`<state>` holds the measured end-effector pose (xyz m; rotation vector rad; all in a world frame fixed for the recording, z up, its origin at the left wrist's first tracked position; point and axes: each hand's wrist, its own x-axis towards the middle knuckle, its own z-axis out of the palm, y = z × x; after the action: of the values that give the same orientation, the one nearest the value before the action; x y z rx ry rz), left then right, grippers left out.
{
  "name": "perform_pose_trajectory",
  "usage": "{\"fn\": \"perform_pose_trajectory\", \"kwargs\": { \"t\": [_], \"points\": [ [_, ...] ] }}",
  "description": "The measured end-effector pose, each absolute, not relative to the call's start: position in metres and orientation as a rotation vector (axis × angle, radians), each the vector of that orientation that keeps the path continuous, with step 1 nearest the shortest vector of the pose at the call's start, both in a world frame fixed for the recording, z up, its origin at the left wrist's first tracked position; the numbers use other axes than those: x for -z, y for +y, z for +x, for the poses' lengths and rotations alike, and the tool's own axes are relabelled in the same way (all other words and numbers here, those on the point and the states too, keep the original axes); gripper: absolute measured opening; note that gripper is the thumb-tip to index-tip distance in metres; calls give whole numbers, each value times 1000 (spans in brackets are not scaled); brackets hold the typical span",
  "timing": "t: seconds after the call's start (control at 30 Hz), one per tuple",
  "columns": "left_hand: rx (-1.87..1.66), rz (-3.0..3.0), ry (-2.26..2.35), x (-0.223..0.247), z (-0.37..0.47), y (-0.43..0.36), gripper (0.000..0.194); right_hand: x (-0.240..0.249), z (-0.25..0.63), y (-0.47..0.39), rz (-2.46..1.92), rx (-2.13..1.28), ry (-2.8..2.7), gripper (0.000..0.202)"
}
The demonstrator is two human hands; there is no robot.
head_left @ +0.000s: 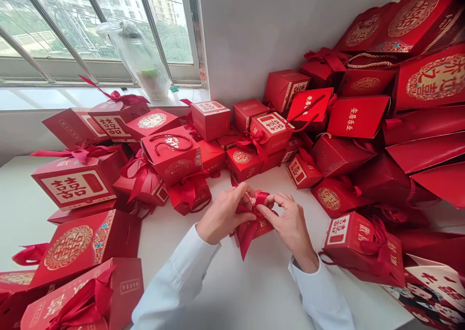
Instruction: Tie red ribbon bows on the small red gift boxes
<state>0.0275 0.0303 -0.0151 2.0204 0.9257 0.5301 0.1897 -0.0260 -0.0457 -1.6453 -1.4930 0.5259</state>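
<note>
A small red gift box (264, 227) sits on the white table in front of me, a red ribbon (248, 237) over its top. Both hands are on the ribbon. My left hand (225, 213) pinches it from the left, thumb and fingers closed above the box. From the right, my right hand (290, 219) pinches a loop of the ribbon between thumb and fingertips. One ribbon tail hangs down over the near side of the box. My fingers cover part of the box top and the middle of the ribbon.
Many red gift boxes crowd the white table (225, 291) on the left, back and right. A ribboned box (363, 245) stands near my right forearm. Large red gift bags (436, 78) are stacked at the right. A plastic-wrapped cup (154, 81) stands on the windowsill (72, 95).
</note>
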Motion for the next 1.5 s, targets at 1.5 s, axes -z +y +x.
{"fn": "perform_pose_trajectory", "kwargs": {
  "t": [1.5],
  "points": [
    [-950,2416,1480,39,37,-34,4,65,179,-35,-1654,-253,-1371,17]
  ]
}}
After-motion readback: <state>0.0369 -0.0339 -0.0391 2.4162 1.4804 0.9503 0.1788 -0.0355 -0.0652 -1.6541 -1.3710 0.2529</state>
